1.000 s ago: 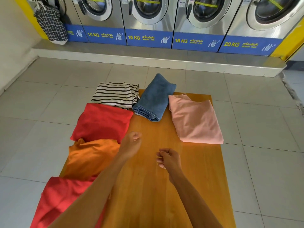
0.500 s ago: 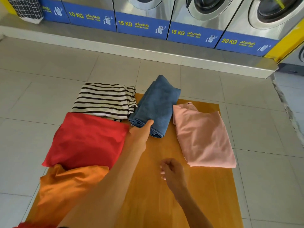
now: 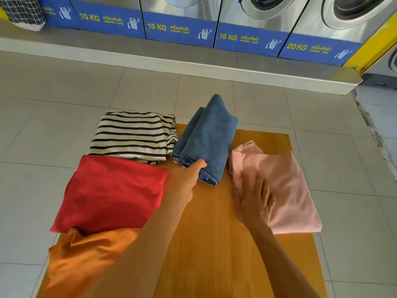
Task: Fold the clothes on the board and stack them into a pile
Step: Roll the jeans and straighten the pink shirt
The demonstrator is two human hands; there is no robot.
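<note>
Laundromat: row of steel washers with kilogram labels, tiled floor.

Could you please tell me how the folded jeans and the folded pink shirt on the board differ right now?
The jeans are blue denim in a thick, narrow bundle; the pink shirt is thin cloth folded flat and wide. The jeans overhang the board's far edge; the pink shirt lies by its right edge. The left hand grips the jeans' near end; the right hand rests flat on the pink shirt. Both are folded, not yet stacked.

Laundromat floor and machines

Washing machines lined up on a raised step (blue panels marked 10, 15, 20 KG); checked bag far left; grey tiled floor.
</note>
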